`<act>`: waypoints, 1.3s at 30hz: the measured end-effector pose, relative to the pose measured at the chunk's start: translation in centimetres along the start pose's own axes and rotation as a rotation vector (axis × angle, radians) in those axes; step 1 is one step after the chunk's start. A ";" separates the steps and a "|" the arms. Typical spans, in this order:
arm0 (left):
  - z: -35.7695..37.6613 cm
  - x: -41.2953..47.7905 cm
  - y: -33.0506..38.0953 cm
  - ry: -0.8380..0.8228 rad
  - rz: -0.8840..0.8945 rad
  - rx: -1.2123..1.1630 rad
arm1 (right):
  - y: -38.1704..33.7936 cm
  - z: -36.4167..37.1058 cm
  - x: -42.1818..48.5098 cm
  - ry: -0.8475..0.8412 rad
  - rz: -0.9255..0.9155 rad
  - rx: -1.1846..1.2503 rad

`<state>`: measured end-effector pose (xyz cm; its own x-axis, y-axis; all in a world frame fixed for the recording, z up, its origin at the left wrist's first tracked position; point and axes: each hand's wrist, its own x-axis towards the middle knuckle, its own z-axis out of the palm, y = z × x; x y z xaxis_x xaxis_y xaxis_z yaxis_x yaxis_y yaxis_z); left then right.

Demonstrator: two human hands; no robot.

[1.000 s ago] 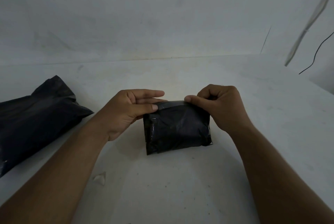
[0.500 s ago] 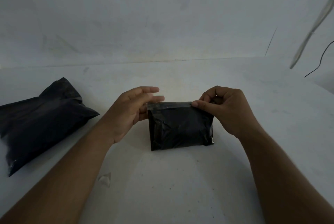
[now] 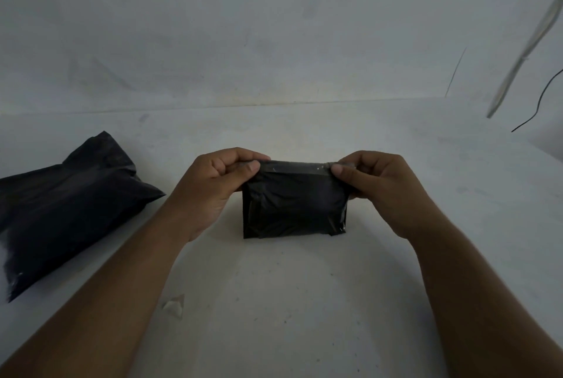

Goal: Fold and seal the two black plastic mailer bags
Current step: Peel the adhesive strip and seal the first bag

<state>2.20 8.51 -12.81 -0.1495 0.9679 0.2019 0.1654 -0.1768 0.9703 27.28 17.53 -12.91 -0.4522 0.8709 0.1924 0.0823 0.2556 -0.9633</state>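
we pinch the glossy top fold of the small rectangular black mailer bag [image 3: 294, 203] at both corners, left hand [image 3: 213, 185] and right hand [image 3: 380, 188] each in a closed grip; its lower edge rests on the matte white surface [image 3: 289, 301], the crinkled second mailer bag [image 3: 64, 207] lying well left

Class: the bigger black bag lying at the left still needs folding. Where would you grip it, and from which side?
Probably the pointed far end of the bag, where the loose plastic puckers up off the table. Come with the left hand from above on its right side; the body lies full and flat.
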 end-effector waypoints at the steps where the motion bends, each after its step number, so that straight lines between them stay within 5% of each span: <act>1: -0.1 0.1 0.0 0.006 0.006 0.022 | 0.0 -0.1 0.0 0.014 -0.021 0.008; 6: -0.4 0.2 -0.3 0.053 0.019 0.134 | -0.3 0.2 -0.2 0.052 -0.088 0.013; 14: 0.6 -0.1 -0.4 0.089 -0.041 -0.024 | -0.2 0.6 -0.1 0.143 -0.124 -0.112; 22: -0.7 0.4 -0.6 -0.009 -0.025 0.004 | -0.6 0.3 -0.3 0.086 -0.097 0.013; 33: 0.1 -0.9 -0.5 0.066 -0.075 -0.065 | -1.1 2.0 -0.3 0.253 -0.074 0.062; 36: -0.5 -1.1 -0.1 0.108 0.011 -0.048 | -1.6 1.6 -0.4 0.184 -0.049 -0.039; 39: -0.7 -1.6 0.5 0.065 0.093 0.045 | -2.8 1.1 -0.5 0.121 -0.029 -0.463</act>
<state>1.84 6.73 -12.57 -0.1943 0.9339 0.3001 0.2252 -0.2553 0.9403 26.32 15.93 -10.50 -0.3558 0.8962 0.2650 0.4704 0.4167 -0.7779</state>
